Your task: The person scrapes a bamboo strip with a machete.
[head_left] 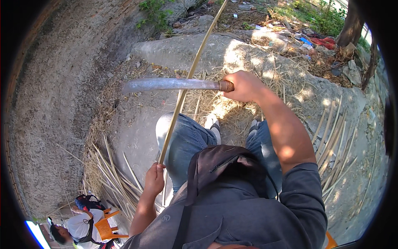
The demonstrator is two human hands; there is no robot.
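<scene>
Outdoor dirt/concrete ground (132,120) lay under & beyond both hands; rough wall (54,91) well left of L hand. Strip piles: one (114,172) left of L hand, another (333,141) right of R hand, nearer the body. Long pale strip (171,130) ran from L hand up & away, passing left of R hand. Curved knife (166,84) pointed left from R hand, crossing strip; contact unclear. For a clean pass, blade prob. needed low, steady angle, strip firm, L fingers well clear of edge. R hand (244,86) closed fully round handle, forearm slanting in from lower R; L hand (154,178) pinched shut on strip, held low, beside L thigh.
</scene>
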